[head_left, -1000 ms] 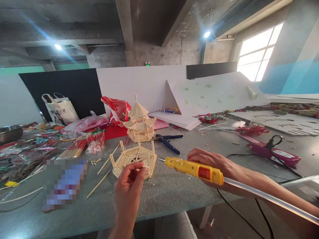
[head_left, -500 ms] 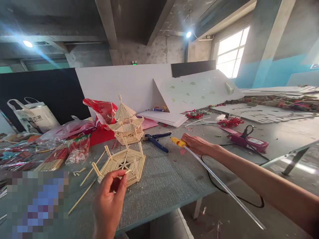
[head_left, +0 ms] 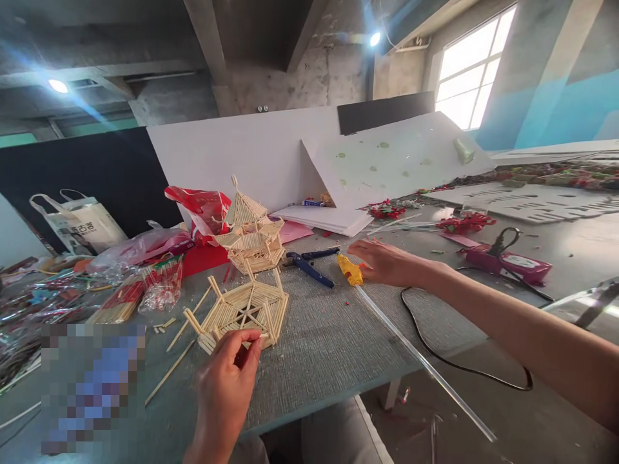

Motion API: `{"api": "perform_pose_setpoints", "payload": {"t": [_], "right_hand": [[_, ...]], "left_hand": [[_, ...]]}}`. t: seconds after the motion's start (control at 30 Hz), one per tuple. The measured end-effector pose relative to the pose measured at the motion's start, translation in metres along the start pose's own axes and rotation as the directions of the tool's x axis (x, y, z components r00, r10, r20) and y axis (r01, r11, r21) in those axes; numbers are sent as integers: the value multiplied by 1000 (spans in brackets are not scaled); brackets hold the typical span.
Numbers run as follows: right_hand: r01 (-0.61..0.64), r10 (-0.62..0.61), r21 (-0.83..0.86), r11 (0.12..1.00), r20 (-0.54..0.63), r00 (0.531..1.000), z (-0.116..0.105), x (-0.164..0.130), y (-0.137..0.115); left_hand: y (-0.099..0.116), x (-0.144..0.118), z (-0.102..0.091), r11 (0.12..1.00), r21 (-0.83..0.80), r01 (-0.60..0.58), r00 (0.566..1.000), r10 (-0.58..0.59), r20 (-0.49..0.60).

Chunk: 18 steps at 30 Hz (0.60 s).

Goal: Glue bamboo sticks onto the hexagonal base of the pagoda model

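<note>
My left hand (head_left: 229,380) is closed in a pinch, holding a short pale wooden stick (head_left: 264,336) between thumb and forefinger. It is at the near edge of a hexagonal stick frame (head_left: 278,309) with short upright posts. A tiered stick pagoda (head_left: 246,212) stands just behind that frame. To the right, a yellow hot glue gun (head_left: 349,270) rests on the table, a long clear glue stick (head_left: 416,351) jutting from its back. My right hand (head_left: 387,261) is beside the gun, its fingers stretched out and loose from it. Blue-handled pliers (head_left: 314,267) lie left of the gun.
Bundled sticks (head_left: 118,299) and plastic-wrapped materials lie at left, near a loose stick (head_left: 169,372). Behind are a red bag (head_left: 200,209) and white boards (head_left: 324,219). A black cord (head_left: 435,354) loops off the table's right side near a maroon box (head_left: 515,263).
My right hand has loosened from the glue gun, and the gun now lies turned a little on the table. My left hand still pinches the short stick. The view has shifted slightly.
</note>
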State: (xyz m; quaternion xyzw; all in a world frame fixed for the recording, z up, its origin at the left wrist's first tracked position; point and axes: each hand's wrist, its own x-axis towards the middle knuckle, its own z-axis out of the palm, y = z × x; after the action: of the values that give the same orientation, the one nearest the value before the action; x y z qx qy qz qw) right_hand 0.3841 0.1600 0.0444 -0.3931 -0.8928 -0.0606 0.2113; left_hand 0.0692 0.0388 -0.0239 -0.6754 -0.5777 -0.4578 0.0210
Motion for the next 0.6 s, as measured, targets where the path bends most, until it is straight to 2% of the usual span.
{"api": "perform_pose_setpoints", "payload": {"t": [0.1,0.27,0.43,0.6], "right_hand": [[101,-94,-58,993,117,989,-6,2,-29],[196,-187,-42,980,159,969,-4,6,-66],[267,-258,-26,963,183,949,3,12,-86],[306,-292,-38,951,214,932,14,19,-95]], "left_hand": [[2,1,2,999,33,-18,1000,19,-20],[2,-3,6,993,63,-98,993,102,-64],[1,-8,12,993,42,-110,992,112,-52],[5,-9,14,988,91,-127,989,134,-68]]}}
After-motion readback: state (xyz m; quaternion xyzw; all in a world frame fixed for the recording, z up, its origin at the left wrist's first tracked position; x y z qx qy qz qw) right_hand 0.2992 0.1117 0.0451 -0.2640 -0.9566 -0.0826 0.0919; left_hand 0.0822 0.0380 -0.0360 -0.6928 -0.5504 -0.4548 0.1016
